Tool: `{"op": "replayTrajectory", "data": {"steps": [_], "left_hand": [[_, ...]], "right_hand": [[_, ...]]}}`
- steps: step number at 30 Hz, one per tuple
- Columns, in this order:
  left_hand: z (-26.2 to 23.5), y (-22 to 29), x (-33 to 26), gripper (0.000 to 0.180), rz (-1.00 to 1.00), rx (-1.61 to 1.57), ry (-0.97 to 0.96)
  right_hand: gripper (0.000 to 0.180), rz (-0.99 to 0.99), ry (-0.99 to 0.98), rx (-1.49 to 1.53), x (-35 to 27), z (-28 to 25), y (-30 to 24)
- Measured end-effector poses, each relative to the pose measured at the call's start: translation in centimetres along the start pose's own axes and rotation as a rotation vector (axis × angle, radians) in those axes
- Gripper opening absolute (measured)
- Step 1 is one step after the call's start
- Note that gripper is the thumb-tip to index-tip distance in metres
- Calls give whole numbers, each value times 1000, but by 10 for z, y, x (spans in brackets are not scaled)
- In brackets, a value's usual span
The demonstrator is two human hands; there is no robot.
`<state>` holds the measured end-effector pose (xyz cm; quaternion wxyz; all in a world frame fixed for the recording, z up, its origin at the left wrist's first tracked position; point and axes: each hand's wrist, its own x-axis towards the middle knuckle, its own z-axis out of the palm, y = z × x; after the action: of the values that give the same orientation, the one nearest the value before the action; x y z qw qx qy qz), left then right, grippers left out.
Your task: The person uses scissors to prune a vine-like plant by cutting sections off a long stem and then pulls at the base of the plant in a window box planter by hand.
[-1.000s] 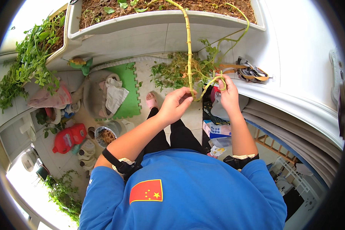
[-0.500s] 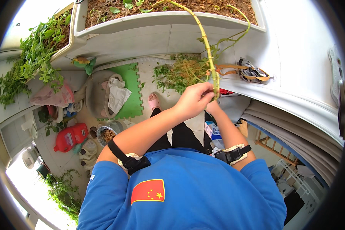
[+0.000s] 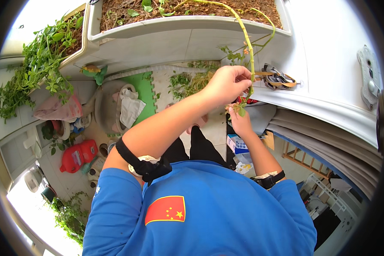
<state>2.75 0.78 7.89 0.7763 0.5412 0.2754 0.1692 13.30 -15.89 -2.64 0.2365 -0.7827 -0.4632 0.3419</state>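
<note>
A: How do we trace the left forearm (image 3: 170, 119)?

B: We follow it diagonally from the lower left toward the upper centre, ending in the left hand (image 3: 231, 84), which lies higher in view.

A: What do we note of that hand's pose?

B: We see its back turned toward us, the fingers curled over and the thumb brought in toward them.

A: And the right forearm (image 3: 260, 149)?

B: We find it rising from the lower right and leaning inward, foreshortened. The right hand (image 3: 241, 122) sits just below the left, fingers upward; its fingertips are partly hidden, so we cannot judge their grip.
</note>
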Motion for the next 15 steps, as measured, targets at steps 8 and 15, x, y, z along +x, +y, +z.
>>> {"op": "replayTrajectory", "data": {"steps": [8, 15], "left_hand": [[-51, -31, -2, 27, -274, 76, -87], [-106, -178, -62, 24, -496, 502, -62]], "right_hand": [[26, 82, -116, -112, -37, -4, -22], [26, 204, -153, 59, -52, 12, -23]]}}
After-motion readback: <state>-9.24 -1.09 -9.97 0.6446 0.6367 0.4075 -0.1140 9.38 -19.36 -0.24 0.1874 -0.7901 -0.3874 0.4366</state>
